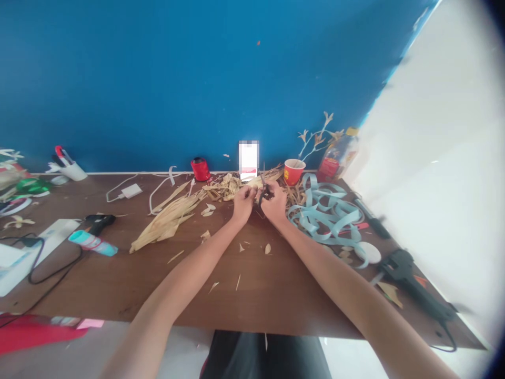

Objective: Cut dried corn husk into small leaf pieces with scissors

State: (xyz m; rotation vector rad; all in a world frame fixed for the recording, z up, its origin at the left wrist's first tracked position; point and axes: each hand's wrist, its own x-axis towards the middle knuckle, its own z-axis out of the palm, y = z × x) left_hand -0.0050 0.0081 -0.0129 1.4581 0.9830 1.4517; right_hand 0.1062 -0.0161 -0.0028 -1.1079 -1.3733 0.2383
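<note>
Toward the back of the brown table, my right hand (275,201) is closed around a pair of dark-handled scissors (261,197), whose blades point up and away from me. Close beside it, my left hand (244,203) pinches a pale dried husk piece (256,182) near the blades. Whether the blades touch it is too small to tell. Behind both hands lies a heap of dry husk scraps (226,188). A larger bundle of dried husks (168,220) rests to the left, and small petal-shaped cuttings (208,210) lie just left of my left hand.
A lit phone (248,158) leans on the blue wall. Right stand a red paper cup (294,172) and tangled light-blue ribbon (329,210), with a black glue gun (414,284) nearer. Left are a red ribbon spool (201,169), a white charger (130,191) and a blue tube (93,242).
</note>
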